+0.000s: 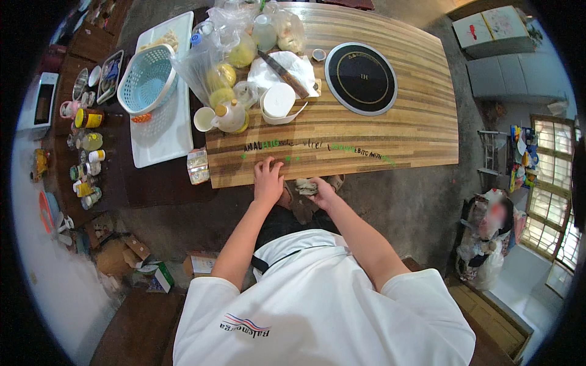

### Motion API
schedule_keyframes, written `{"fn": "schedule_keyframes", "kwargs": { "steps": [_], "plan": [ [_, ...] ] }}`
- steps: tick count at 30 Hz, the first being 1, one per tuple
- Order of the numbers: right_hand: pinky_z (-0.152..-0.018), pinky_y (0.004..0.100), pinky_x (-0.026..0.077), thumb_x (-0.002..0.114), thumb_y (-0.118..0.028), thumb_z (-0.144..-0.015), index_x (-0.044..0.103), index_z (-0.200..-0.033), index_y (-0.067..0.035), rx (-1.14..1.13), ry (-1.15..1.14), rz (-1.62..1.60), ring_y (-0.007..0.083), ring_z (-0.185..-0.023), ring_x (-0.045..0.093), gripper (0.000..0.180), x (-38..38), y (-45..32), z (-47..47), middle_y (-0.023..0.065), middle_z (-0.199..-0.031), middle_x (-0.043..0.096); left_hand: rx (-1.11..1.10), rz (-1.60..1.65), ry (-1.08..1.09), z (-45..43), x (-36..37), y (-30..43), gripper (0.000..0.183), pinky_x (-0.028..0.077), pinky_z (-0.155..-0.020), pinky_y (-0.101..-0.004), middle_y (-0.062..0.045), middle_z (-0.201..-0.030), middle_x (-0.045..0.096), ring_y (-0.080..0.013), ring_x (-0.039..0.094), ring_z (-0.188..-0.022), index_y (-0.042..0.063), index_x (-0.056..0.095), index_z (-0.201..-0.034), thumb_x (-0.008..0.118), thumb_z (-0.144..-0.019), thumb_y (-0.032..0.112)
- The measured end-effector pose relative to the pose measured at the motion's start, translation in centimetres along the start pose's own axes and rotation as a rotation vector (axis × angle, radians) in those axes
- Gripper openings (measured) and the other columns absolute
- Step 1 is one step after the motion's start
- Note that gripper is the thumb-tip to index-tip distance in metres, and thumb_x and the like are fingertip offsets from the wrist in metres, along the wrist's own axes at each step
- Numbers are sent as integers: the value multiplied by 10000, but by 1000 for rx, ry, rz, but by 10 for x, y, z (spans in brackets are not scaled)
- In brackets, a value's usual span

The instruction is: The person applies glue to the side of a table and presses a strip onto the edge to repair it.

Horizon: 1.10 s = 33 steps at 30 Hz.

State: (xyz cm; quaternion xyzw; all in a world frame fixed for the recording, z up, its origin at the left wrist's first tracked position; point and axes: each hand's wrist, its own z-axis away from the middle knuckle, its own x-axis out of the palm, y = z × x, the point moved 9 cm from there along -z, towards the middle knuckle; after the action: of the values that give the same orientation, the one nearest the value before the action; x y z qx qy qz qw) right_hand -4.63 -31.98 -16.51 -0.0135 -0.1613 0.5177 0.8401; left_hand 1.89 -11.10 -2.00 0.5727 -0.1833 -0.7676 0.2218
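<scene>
My left hand (269, 180) rests its spread fingers on the near edge of a striped wooden tabletop (416, 137), with nothing in its grasp. Just off that edge, my right hand (324, 194) grips a folded greyish cloth (306, 186). Printed lettering in black and green runs along the tabletop ahead of both hands. Beyond the lettering sits a white round container (278, 103) with a lid on it. A knife (284, 75) with a dark, stained blade lies across a crumpled white plastic bag (261, 75) behind the container.
A black round induction cooktop (361, 78) is set at the table's right. Plastic bags with yellow fruit (222, 75), a jug (230, 116) and a paper cup (204, 119) crowd the left. Farther left, a blue basket (149, 80) stands on a white tray (165, 137) beside several jars.
</scene>
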Motion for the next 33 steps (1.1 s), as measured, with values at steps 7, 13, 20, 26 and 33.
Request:
{"fn": "schedule_keyframes", "kwargs": {
  "steps": [7, 13, 20, 26, 33],
  "plan": [
    [-809, 449, 629, 630, -135, -932, 590, -1153, 72, -16, -24, -35, 317, -999, 703, 306, 43, 20, 11, 187, -1139, 660, 12, -74, -32, 2, -2, 9, 522, 385, -1126, -523, -138, -1479, 373, -436, 365, -1334, 104, 575, -1334, 765, -848, 123],
    [-856, 429, 582, 645, -172, -923, 637, -1133, -20, 53, -51, 33, 277, -995, 689, 260, 30, 7, 19, 109, -1067, 695, -68, -122, -109, -1, 4, 20, 522, 382, -1136, -540, -147, -1518, 337, -451, 336, -1379, 105, 529, -1386, 723, -902, 152],
    [-863, 451, 599, 628, -163, -948, 631, -1157, 8, 52, -84, -18, 287, -1034, 692, 270, -14, -22, 13, 136, -1118, 688, -190, -221, -160, -2, 8, 29, 535, 366, -1163, -538, -167, -1539, 309, -451, 299, -1416, 102, 503, -1409, 701, -952, 297],
    [-887, 469, 609, 651, -134, -927, 626, -1144, 42, 27, -101, 66, 305, -1001, 703, 280, -65, -58, 7, 164, -1127, 689, -311, -268, -155, -5, 11, 37, 549, 388, -1145, -541, -166, -1537, 313, -438, 328, -1402, 110, 483, -1402, 709, -944, 310],
    [-893, 455, 593, 651, -165, -928, 620, -1161, 6, 40, -131, -20, 292, -1019, 685, 290, -114, -107, 27, 141, -1142, 676, -379, -260, -85, -10, 18, 39, 517, 460, -1075, -537, -151, -1541, 320, -425, 354, -1385, 93, 516, -1344, 724, -928, 319]
  ]
}}
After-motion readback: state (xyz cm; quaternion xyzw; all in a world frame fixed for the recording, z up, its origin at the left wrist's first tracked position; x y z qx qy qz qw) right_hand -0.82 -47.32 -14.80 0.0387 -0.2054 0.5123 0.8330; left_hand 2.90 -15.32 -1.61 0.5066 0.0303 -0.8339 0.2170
